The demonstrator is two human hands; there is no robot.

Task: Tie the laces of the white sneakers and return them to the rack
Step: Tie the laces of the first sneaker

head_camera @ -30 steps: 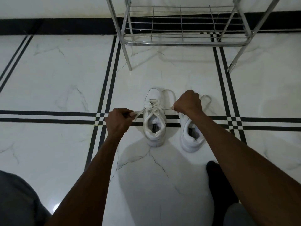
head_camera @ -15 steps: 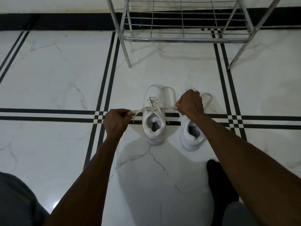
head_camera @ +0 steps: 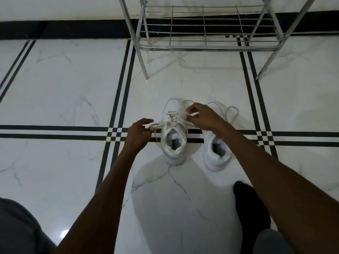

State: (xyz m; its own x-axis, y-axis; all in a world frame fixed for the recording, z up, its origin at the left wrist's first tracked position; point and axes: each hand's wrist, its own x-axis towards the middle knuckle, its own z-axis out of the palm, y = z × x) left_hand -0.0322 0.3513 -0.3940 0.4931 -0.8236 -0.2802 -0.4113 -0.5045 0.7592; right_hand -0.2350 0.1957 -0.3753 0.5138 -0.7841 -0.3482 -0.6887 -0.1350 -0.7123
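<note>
Two white sneakers stand side by side on the marble floor, toes pointing away from me. My left hand (head_camera: 138,132) pinches the left lace end of the left sneaker (head_camera: 174,132) just beside its collar. My right hand (head_camera: 203,117) holds that shoe's right lace end over the toe side of the tongue. The right sneaker (head_camera: 217,154) is partly covered by my right wrist; its loose lace (head_camera: 232,111) curls on the floor beyond it. The metal shoe rack (head_camera: 209,46) stands further back.
The rack's slanted legs (head_camera: 144,68) come down onto the floor just behind the shoes. My dark-socked foot (head_camera: 247,204) rests at the lower right and a grey-clad knee (head_camera: 16,228) at the lower left. A black skirting band runs along the wall.
Both hands have eased the taut sideways pull. My right hand moved forward over the left sneaker's tongue with its lace end, and my left hand came closer to the shoe with loosened fingers.
</note>
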